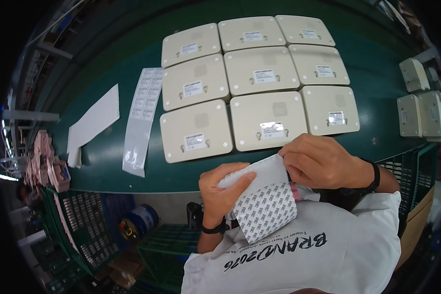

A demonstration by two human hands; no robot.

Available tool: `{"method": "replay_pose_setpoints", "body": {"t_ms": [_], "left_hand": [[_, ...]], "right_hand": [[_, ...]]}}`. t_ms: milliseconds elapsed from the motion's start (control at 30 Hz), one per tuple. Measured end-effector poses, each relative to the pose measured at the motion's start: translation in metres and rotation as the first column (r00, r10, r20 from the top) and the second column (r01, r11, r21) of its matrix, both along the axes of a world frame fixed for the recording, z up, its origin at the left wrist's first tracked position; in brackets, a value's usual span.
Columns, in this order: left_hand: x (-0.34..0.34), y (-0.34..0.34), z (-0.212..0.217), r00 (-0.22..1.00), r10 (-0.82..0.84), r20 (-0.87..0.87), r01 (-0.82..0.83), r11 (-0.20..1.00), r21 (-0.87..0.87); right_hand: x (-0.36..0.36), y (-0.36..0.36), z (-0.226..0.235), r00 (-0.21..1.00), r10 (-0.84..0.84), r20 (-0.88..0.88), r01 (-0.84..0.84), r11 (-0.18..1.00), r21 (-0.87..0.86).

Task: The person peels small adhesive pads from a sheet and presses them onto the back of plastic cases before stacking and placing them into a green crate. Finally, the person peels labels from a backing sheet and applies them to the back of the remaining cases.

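Observation:
My left hand (221,190) grips a white sheet of adhesive pads (266,210) in front of my chest, thumb on top. The lower part of the sheet curls down and shows a backing with a repeated grey print. At the sheet's upper right corner my right hand (319,160) is closed in a pinch; whether a small pad is between its fingertips cannot be made out. Just beyond the hands lie several cream plastic housings, in three rows of three. The nearest is the front middle housing (252,109), with a label, round corner feet and keyhole slots.
A label sheet (141,132) and a white dotted sheet (95,117) lie on the green table (103,169) to the left. More cream housings (409,115) stand at the right edge. Below are green crates (81,220) and a blue drum (144,220); pink parts (59,174) are at far left.

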State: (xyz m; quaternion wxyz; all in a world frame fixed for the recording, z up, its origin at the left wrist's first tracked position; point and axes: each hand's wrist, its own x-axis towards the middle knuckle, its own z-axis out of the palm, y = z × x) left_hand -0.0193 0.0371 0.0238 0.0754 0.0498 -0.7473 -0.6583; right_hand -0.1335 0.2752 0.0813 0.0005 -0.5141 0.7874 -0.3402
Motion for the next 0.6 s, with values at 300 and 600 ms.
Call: {"method": "replay_pose_setpoints", "body": {"t_ms": [300, 600], "left_hand": [[-0.002, -0.001, -0.019, 0.998, -0.002, 0.064, 0.001, 1.0, 0.013], [-0.003, -0.001, -0.018, 0.997, 0.013, 0.072, -0.014, 1.0, 0.009]], "right_hand": [[-0.207, 0.109, -0.036, 0.722, -0.637, 0.271, 0.663, 0.749, -0.005], [-0.221, 0.112, -0.05, 0.685, -0.642, 0.344, 0.654, 0.75, 0.096]]}}
